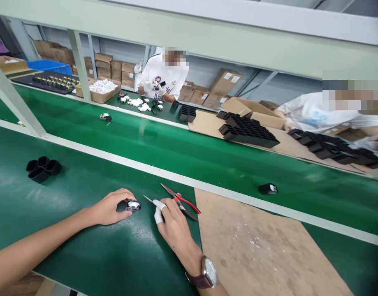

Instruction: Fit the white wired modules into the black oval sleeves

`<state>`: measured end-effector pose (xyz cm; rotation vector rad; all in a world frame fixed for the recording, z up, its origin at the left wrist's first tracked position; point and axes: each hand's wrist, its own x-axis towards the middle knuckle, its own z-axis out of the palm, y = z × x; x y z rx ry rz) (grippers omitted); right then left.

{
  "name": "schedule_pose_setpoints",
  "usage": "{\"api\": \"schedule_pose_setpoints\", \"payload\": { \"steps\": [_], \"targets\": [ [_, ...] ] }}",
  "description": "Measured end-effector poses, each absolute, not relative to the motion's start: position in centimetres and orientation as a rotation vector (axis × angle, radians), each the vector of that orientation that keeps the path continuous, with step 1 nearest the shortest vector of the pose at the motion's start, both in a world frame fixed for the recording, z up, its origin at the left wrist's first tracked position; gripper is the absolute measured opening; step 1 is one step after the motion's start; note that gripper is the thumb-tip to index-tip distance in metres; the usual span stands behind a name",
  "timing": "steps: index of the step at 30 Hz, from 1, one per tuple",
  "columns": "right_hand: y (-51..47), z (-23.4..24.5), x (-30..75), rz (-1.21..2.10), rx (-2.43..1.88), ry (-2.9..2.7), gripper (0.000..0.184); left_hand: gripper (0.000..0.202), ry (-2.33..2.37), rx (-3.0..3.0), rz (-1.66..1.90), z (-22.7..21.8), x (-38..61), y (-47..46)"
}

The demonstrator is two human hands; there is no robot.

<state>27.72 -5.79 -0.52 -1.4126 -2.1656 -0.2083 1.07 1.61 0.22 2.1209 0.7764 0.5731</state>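
Note:
My left hand [112, 206] rests at the green bench, its fingers and thumb closed around a small black housing [134, 205] with a white part inside its end. A little to the right, my right hand [172, 220] pinches a thin metal-tipped tool [148, 199]; its handle is hidden in the fingers, so the exact kind cannot be made out. White finger cots cover two of its fingertips, and a watch is on the wrist. The tool's tip stands apart from the housing. Just beyond my right hand lie needle-nose pliers [180, 200] with red and black handles.
Several black housings [43, 168] stand at left. A stained brown board [256, 246] lies at right. Along the green conveyor belt [164, 142] are a black housing [268, 188] and a small yellow-black part [105, 117]. Two people work across it, near rows of black housings [249, 129].

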Motion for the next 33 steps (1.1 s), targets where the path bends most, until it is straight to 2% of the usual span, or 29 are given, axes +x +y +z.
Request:
{"api": "schedule_pose_setpoints", "payload": {
  "steps": [5,10,25,33],
  "targets": [
    [-6.8,1.5,26.1,-0.189,-1.253,-2.224,0.028,0.032,0.782,2.083,0.618,0.1,1.1,1.4],
    [-6.6,1.8,25.6,-0.278,-1.265,-2.296,0.027,0.03,0.786,2.045,0.666,-0.2,0.8,1.3],
    [-5.9,2.7,24.5,-0.276,-1.231,-2.366,0.027,0.027,0.697,2.045,0.7,-0.5,0.5,1.4],
    [-6.2,5.4,24.3,-0.364,-1.229,-2.495,0.026,0.024,0.7,2.077,0.713,-0.3,0.6,1.3]
  ]
}}
